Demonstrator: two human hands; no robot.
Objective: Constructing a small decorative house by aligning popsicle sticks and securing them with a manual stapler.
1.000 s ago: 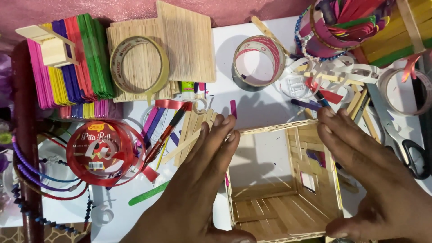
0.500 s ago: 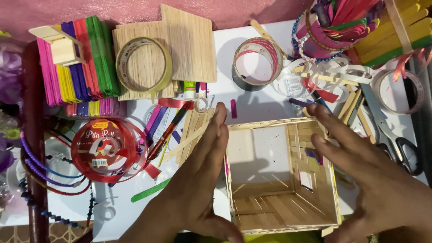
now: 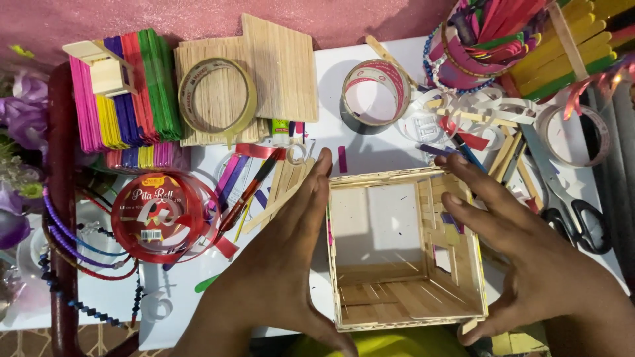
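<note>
The left hand (image 3: 278, 277) is lying with its fingers (image 3: 311, 192) straight and together, pressing flat against the left wall of the open stick box (image 3: 403, 291). The right hand (image 3: 536, 271) is cupping the right wall, its fingers (image 3: 476, 192) slightly apart and resting on the wall's top edge. So both hands are bracing one box between them; neither is gripping it closed. The box is sitting on the white counter (image 3: 370, 145), at the near middle. Beyond it are lying two tape rolls (image 3: 217, 94) (image 3: 376, 91), one red ribbon spool (image 3: 161, 215) at left, one pair of scissors (image 3: 582, 218) at right, and coloured sticks (image 3: 126, 89) too many to count. The wrists are cut off by the frame's bottom edge.
</note>
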